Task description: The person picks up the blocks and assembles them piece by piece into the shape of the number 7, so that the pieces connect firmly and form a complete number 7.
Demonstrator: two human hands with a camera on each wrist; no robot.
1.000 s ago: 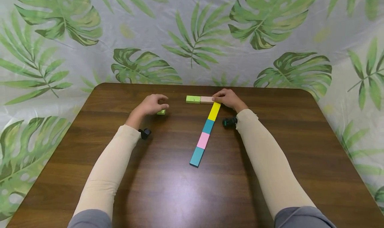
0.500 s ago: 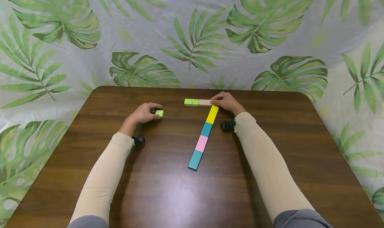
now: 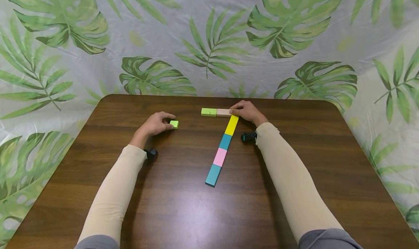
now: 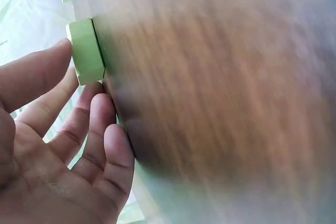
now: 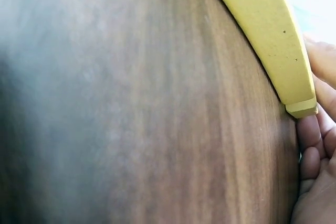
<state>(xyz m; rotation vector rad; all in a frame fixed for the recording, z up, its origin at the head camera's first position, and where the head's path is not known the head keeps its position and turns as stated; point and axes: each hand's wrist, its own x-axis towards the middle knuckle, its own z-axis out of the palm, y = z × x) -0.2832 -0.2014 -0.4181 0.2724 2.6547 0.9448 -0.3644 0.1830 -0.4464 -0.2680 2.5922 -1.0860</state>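
A small lime-green block [image 3: 174, 124] lies on the table at the left. My left hand [image 3: 156, 123] is at its left end, the thumb right at one side and the other fingers curved close around its end, as the left wrist view of the green block [image 4: 86, 51] shows. My right hand [image 3: 247, 111] pinches the right end of a pale wooden block [image 3: 223, 112], its fingertips covering that end. A second lime-green block [image 3: 208, 111] meets the pale block's left end. Just below the right fingertips, a yellow block [image 3: 231, 125] heads a slanting row; its end is near the fingers in the right wrist view.
Below the yellow block the row continues with a teal block [image 3: 225, 141], a pink block [image 3: 220, 157] and another teal block [image 3: 213, 175], end to end. The brown wooden table [image 3: 278, 190] ends at the back before a leaf-patterned cloth [image 3: 212, 30].
My left hand has drawn back leftward from over the lime-green block to its left end, uncovering it. My right hand stays on the pale block. The head view has shifted slightly.
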